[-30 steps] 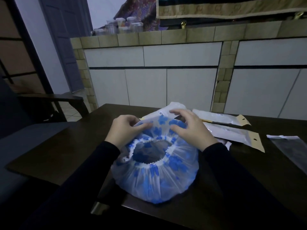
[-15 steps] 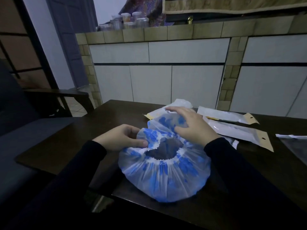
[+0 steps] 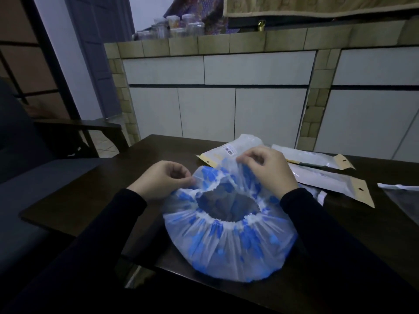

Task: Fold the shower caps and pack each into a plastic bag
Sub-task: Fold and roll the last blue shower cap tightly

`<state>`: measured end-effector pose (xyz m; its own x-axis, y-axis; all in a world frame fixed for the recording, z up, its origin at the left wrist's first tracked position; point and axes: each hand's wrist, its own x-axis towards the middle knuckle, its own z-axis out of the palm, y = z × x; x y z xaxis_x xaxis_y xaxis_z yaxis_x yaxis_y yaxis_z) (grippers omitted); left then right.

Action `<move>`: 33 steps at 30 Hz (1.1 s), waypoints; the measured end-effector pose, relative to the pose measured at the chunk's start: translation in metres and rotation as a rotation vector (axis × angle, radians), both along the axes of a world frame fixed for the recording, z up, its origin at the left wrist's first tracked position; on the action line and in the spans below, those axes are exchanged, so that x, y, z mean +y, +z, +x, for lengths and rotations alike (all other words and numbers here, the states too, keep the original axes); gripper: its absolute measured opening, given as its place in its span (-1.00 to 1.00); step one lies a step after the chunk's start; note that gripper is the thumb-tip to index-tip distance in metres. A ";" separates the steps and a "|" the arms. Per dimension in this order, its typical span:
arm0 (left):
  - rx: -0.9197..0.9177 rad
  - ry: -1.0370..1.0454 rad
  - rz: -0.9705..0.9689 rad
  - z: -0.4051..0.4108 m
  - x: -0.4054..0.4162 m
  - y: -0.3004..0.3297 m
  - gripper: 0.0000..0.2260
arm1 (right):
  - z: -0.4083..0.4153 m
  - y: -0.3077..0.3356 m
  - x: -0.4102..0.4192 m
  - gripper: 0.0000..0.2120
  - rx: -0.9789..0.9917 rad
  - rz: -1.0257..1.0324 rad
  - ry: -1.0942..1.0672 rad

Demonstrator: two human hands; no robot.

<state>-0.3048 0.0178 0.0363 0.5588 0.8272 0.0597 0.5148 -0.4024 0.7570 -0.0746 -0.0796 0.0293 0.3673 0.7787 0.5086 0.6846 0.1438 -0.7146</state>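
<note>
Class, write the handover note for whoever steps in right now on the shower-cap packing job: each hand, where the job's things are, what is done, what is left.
Left hand: pinches the shower cap at its left edge.
Right hand: pinches the cap's far edge and lifts it.
The cap lies spread on the dark table, opening up, not yet folded.
Plastic bags with card headers lie beyond the right hand; a clear bag lies at the far right.
Done: I cannot tell what the bags hold.
Left: fold this cap, slide it into a bag.
</note>
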 end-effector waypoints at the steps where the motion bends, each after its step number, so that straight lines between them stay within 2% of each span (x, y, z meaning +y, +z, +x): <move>1: 0.024 0.063 0.064 -0.004 0.006 -0.001 -0.85 | 0.003 -0.001 0.001 -0.87 0.009 0.029 -0.062; 4: 0.113 0.312 0.290 -0.013 0.017 -0.002 -0.83 | 0.014 -0.006 0.003 -0.76 0.012 0.042 -0.229; 6: 0.155 0.360 0.340 -0.012 0.018 -0.005 -0.85 | 0.012 -0.010 0.005 -0.77 -0.035 -0.017 -0.264; 8: 0.146 0.394 0.381 -0.010 0.013 -0.006 -0.91 | 0.007 -0.012 0.005 -0.83 -0.149 -0.067 -0.325; 10: 0.082 0.433 0.528 -0.009 0.009 -0.003 -0.79 | 0.000 -0.008 0.003 -0.80 -0.296 -0.062 -0.411; 12: 0.006 0.381 0.735 -0.007 0.001 0.002 -0.79 | -0.010 -0.001 -0.003 -0.75 -0.365 0.006 -0.360; 14: -0.007 0.254 0.843 0.000 -0.011 0.000 -0.84 | -0.025 0.000 -0.008 -0.75 -0.441 -0.044 -0.196; 16: 0.089 0.155 0.807 0.009 -0.023 -0.009 -0.72 | -0.041 -0.011 -0.013 -0.65 -0.516 -0.259 -0.055; 19: 0.503 0.039 0.600 0.013 -0.031 -0.032 -0.33 | -0.051 -0.032 -0.017 -0.37 -0.528 -0.677 0.073; 21: 0.716 -0.074 0.393 0.009 -0.031 -0.043 -0.13 | -0.050 -0.037 -0.018 -0.27 -0.558 -0.833 0.085; 22: 0.747 -0.115 0.317 0.005 -0.031 -0.045 -0.09 | -0.050 -0.035 -0.018 -0.25 -0.593 -0.865 0.068; 24: 0.671 -0.162 0.239 -0.004 -0.028 -0.042 -0.06 | -0.052 -0.026 -0.020 -0.24 -0.686 -0.868 0.006; 26: 0.520 -0.105 0.259 -0.011 -0.023 -0.033 -0.10 | -0.055 -0.015 -0.023 -0.31 -0.755 -0.831 -0.066; 27: 0.457 -0.028 0.309 -0.015 -0.020 -0.029 -0.19 | -0.056 -0.011 -0.022 -0.37 -0.763 -0.799 -0.103; 30: 0.339 0.215 0.436 -0.022 -0.009 -0.026 -0.63 | -0.057 -0.003 -0.009 -0.58 -0.764 -0.586 -0.150; 33: 0.219 0.283 0.313 -0.022 -0.002 -0.034 -0.78 | -0.060 -0.009 0.010 -0.65 -0.726 -0.391 0.117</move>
<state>-0.3264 0.0157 0.0024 0.3413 0.9097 0.2367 0.7711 -0.4150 0.4829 -0.1344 -0.0697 0.0200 -0.0417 0.9611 0.2729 0.9905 0.0756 -0.1147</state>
